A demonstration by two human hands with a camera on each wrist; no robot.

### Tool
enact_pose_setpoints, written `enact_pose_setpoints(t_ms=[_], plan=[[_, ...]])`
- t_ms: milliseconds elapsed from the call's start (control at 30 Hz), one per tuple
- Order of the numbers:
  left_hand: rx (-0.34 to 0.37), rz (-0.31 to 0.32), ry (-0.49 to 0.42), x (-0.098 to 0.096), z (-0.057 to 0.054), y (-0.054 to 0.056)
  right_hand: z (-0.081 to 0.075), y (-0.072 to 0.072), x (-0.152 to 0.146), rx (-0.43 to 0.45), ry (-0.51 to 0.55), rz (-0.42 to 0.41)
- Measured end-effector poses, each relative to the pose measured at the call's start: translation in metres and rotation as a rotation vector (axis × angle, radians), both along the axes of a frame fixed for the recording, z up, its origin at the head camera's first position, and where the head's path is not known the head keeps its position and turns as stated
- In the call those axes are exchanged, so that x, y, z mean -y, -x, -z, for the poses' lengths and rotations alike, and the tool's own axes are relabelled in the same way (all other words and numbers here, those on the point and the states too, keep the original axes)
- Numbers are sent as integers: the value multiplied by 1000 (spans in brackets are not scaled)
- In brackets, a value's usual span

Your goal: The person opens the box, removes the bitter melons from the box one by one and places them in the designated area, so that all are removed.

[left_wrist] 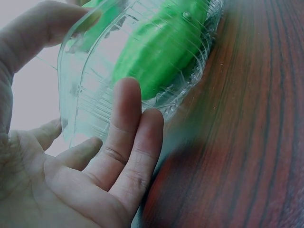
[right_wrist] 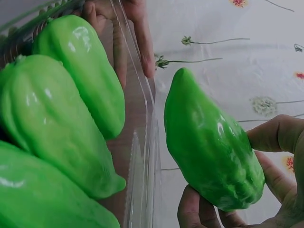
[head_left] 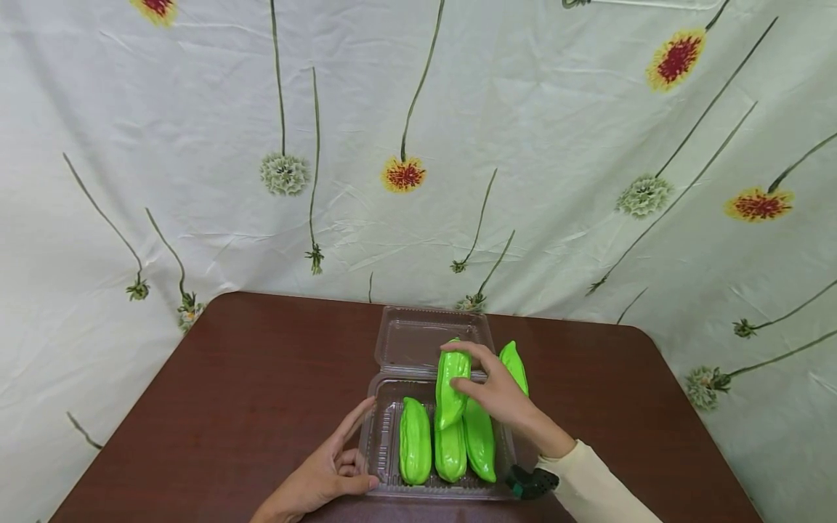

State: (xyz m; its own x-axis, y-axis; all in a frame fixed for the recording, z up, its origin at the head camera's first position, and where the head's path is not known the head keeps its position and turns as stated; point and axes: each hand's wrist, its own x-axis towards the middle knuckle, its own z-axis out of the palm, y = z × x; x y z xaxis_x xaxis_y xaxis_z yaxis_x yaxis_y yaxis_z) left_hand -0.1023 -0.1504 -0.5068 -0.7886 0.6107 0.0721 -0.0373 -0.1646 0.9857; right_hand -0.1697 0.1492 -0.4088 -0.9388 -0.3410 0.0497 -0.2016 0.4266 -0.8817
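Left hand [head_left: 320, 472], fingers loosely spread, braces the box [head_left: 418, 492] with three peppers [head_left: 415, 443] in it; right hand [head_left: 498, 392] grips a fourth pepper [head_left: 451, 388] above them, probably mid-load, so next likely calls for lowering it clear; fifth pepper [head_left: 513, 363] sits off box's right.

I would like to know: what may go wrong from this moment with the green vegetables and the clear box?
The right hand holds a glossy green vegetable; it could slip and drop onto the three vegetables inside. The clear box looks thin and light, so it may slide or bend if the left hand at its side pushes. The loose vegetable outside it lies close behind the right hand, which might knock it.
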Motion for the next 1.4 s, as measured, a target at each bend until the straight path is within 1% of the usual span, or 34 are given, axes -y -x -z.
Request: enact_pose_setpoints(t_ms=[167,300,433,533,667,867,1100,1400], plan=[[5,0,-1,0,0,-1,-1,1,-9,52,32,29],[15,3,-4,0,0,-1,-1,1,-15,74,52,45],[20,4,0,-1,1,-2,-1,2,-21,57,40,63],[24,6,2,-1,1,-2,1,4,-27,29,26,70],[6,11,-5,-1,1,-1,4,8,-35,6,18,87],[-14,16,-17,0,2,-2,6,14,-46,25,31,122],[-17,20,-27,0,0,-1,6,22,-63,12,56,134],[-17,17,-16,1,-2,0,8,26,-84,35,66,191]])
